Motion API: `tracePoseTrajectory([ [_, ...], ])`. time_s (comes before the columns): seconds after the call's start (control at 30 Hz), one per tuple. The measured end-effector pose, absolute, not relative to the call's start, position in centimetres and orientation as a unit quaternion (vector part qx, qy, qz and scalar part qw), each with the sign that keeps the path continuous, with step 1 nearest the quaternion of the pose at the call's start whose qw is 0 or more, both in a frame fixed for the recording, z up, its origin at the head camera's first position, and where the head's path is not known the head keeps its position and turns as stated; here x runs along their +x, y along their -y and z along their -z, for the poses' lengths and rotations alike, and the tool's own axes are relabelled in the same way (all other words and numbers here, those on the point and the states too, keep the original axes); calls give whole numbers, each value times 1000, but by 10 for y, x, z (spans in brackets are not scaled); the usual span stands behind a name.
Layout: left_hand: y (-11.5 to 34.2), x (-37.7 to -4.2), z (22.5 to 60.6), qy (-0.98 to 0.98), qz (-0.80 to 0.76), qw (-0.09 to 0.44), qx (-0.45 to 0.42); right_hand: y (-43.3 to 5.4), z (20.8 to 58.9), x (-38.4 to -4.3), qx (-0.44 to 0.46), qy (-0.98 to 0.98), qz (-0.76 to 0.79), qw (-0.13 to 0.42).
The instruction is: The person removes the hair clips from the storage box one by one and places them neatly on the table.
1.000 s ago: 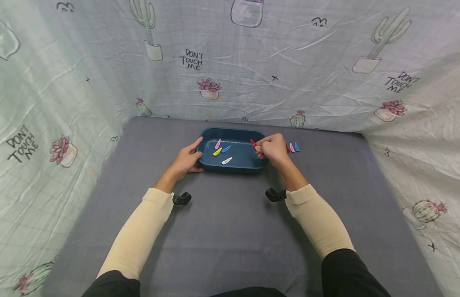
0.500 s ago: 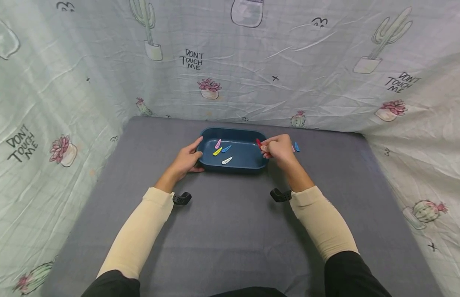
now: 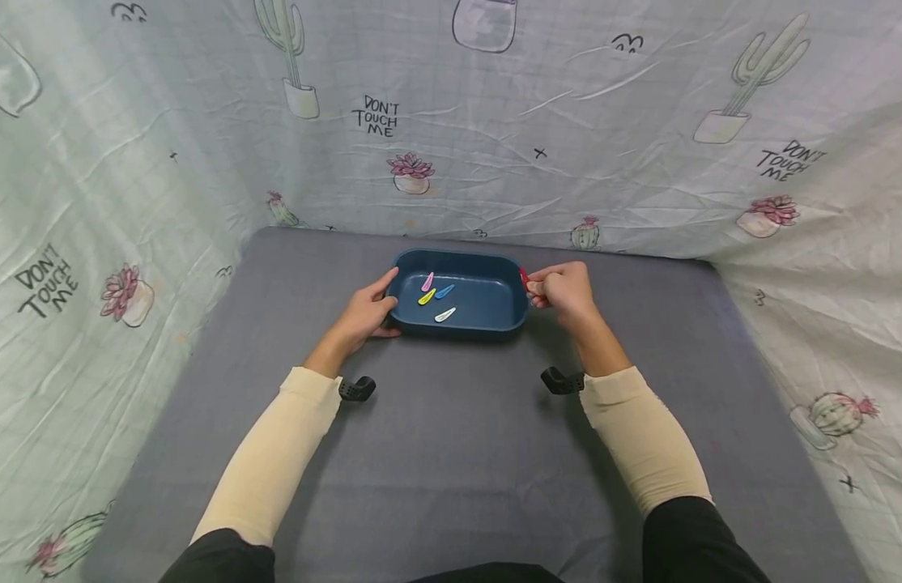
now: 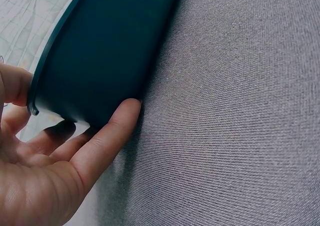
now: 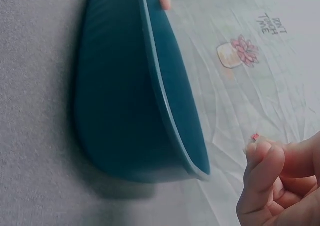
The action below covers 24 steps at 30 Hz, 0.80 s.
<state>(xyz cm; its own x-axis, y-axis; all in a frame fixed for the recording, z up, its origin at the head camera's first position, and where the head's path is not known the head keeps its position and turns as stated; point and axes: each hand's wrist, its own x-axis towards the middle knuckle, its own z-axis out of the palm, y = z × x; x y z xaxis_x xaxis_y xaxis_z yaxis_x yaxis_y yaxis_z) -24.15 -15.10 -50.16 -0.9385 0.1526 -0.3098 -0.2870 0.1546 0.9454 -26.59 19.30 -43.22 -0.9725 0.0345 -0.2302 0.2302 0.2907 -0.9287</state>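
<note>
**Red hair clip pinched at the right end of the tray**

The red hair clip [image 3: 524, 278] is pinched by the right hand [image 3: 563, 289]. The grip here is narrow: in the right wrist view, only a small red tip is shown beyond the thumb and finger. In the head view, the clip is seen at the right rim of the dark blue tray [image 3: 487, 301]; in the wrist view, it appears apart from this rim. The left end of the tray is held by the left hand [image 3: 365, 309], with its grip closed around rim and wall.

Inside the tray, toward the left, a pink clip [image 3: 427, 282], a yellow clip [image 3: 427, 297] and a blue clip [image 3: 444, 291] are found close together, while a white clip [image 3: 445, 315] lies nearer. The tray is carried by the grey worktop [image 3: 451, 437].

For good handling, it is judged that the clip should be pinched lightly at one end and passed above the rim, so that nothing is knocked. The tray should be steadied at its left end without tilting; otherwise the loose clips may slide.

Behind the worktop and at its sides, a patterned cloth [image 3: 487, 105] is hung. On it, the printed words [image 3: 378, 116] "DON'T TOUCH ME" can be read at left, far centre and right. No brand or label can be read on clips or tray.
</note>
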Motion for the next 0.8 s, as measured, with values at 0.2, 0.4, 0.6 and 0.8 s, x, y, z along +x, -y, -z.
tracePoseTrajectory([
  [0.2,150,-242,501,-738,-651,172,-44,-201,430,-266,92,-793,597,79],
  [0.4,150,-243,500,-735,-654,173,-38,-210,429,-267,102,-793,597,72],
  [0.6,149,-243,500,-737,-652,172,-39,-219,426,-267,110,-791,597,75],
  [0.8,149,-243,500,-735,-655,173,-41,-227,426,-267,113,-790,598,74],
])
